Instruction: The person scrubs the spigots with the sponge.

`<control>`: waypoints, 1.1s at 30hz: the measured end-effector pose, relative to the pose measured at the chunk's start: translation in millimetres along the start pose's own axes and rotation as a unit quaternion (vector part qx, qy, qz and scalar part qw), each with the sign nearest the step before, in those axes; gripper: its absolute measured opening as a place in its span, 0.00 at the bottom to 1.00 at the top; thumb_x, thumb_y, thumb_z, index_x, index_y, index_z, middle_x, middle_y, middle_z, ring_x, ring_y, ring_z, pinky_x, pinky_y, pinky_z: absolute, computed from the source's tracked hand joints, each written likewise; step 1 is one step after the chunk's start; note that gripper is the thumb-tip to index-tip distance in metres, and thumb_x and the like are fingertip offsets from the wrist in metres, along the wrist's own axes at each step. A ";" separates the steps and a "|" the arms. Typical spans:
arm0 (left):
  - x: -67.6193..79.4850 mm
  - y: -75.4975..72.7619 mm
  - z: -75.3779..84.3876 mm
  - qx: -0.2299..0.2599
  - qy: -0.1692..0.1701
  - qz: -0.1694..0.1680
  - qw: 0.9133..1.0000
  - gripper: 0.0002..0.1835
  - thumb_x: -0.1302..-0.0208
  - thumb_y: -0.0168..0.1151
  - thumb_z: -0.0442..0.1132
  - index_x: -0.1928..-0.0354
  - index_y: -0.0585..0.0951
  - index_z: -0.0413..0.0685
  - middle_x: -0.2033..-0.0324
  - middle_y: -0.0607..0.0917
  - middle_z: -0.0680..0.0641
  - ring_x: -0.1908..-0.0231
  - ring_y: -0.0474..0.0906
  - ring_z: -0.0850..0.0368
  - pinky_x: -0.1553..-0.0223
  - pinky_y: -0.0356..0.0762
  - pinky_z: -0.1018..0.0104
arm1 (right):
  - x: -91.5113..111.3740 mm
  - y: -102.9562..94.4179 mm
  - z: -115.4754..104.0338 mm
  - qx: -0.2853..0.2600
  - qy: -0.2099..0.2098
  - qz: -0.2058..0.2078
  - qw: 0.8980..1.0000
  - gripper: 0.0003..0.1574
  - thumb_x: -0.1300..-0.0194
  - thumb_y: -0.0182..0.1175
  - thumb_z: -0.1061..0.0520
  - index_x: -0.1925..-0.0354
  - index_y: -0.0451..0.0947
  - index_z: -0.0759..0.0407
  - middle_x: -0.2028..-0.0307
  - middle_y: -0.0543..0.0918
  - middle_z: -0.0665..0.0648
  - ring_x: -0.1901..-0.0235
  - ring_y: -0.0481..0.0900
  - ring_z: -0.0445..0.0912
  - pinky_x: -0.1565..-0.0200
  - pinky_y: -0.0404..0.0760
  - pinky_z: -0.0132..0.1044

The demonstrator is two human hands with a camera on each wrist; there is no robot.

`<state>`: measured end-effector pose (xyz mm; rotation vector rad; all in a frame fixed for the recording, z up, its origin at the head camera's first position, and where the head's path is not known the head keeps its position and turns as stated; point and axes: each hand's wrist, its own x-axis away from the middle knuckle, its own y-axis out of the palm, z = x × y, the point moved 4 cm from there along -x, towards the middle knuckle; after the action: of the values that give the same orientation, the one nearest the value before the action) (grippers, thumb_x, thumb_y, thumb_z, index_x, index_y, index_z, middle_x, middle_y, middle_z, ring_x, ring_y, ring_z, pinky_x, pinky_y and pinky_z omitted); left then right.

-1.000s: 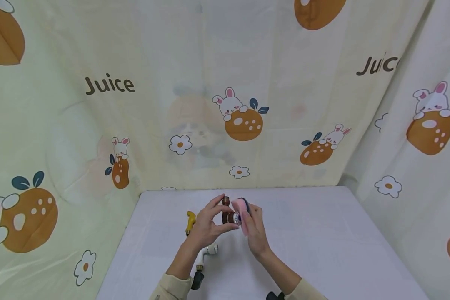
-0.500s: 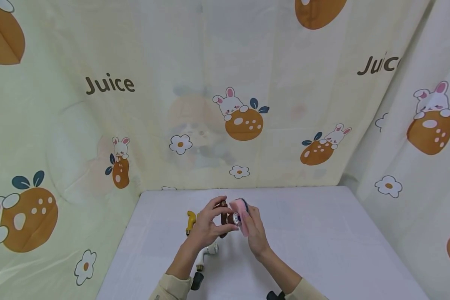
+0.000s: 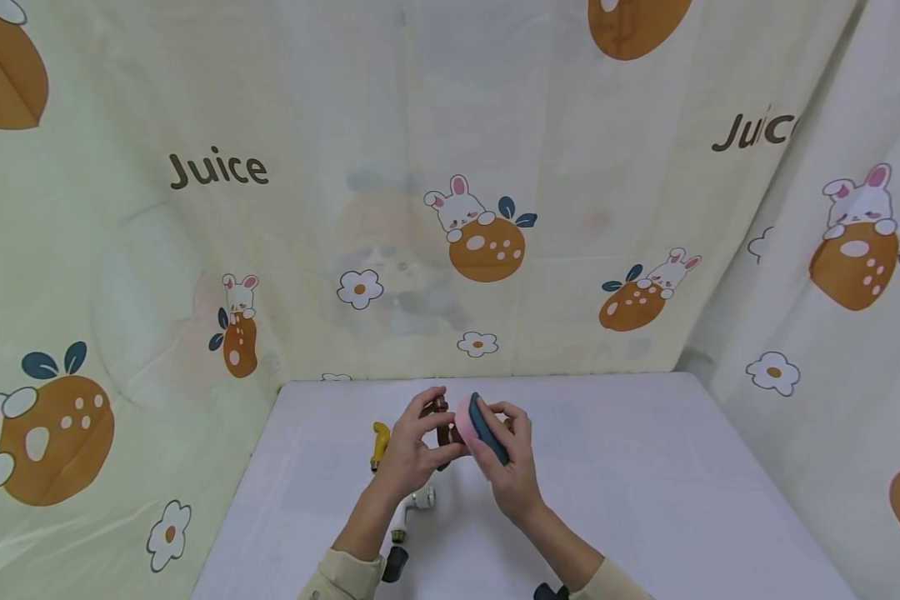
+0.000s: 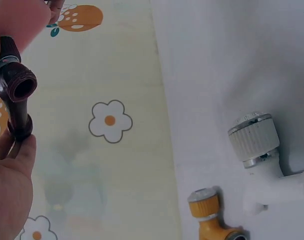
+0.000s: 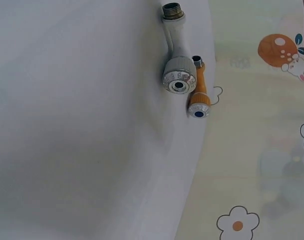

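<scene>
Brown and glossy, the tap fitting [image 4: 15, 72] shows its hollow mouth only in the left wrist view. The left hand [image 3: 411, 452] grips it; beside it, the right hand [image 3: 516, 471] grips a pink-and-teal sponge [image 3: 486, 429].

The head camera looks forward and down from high up and far back, so it gets the whole curtain corner [image 3: 570, 125], the table [image 3: 645, 500], the left hand [image 3: 411, 454] and the right hand [image 3: 516, 475]. The left wrist camera is nearer and turned sideways, with the curtain on its left. The right wrist camera is turned the other way. All three views share the white tap [image 4: 256, 140] and yellow tap [image 4: 207, 212].
</scene>
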<state>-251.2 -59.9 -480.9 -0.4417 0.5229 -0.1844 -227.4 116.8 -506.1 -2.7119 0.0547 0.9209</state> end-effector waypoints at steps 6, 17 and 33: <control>1.0 1.6 3.1 0.004 -0.013 -0.008 1.000 0.23 0.44 0.79 0.51 0.45 0.89 0.58 0.28 0.71 0.52 0.31 0.73 0.49 0.31 0.76 0.49 | -4.9 2.9 -0.5 -0.009 0.028 -0.002 1.000 0.34 0.26 0.59 0.58 0.25 0.70 0.49 0.35 0.64 0.56 0.47 0.58 0.45 0.53 0.67 0.37; 2.3 8.7 7.1 0.006 -0.006 -0.014 1.000 0.19 0.45 0.80 0.52 0.51 0.91 0.60 0.28 0.71 0.52 0.31 0.72 0.51 0.33 0.78 0.51 | -8.5 2.8 4.6 -0.034 0.110 0.010 0.993 0.32 0.24 0.57 0.53 0.25 0.70 0.45 0.36 0.64 0.55 0.39 0.58 0.44 0.48 0.73 0.39; 3.1 13.9 12.8 -0.021 -0.001 -0.015 1.000 0.19 0.46 0.80 0.52 0.51 0.91 0.59 0.27 0.70 0.53 0.27 0.66 0.49 0.29 0.73 0.46 | -11.6 3.9 8.6 -0.020 0.167 0.037 0.985 0.32 0.20 0.55 0.45 0.23 0.67 0.44 0.37 0.63 0.58 0.40 0.59 0.48 0.53 0.78 0.36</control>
<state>-241.1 -43.8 -478.7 -0.4897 0.5194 -0.2018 -242.2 114.8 -506.6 -2.8906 0.2066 0.4808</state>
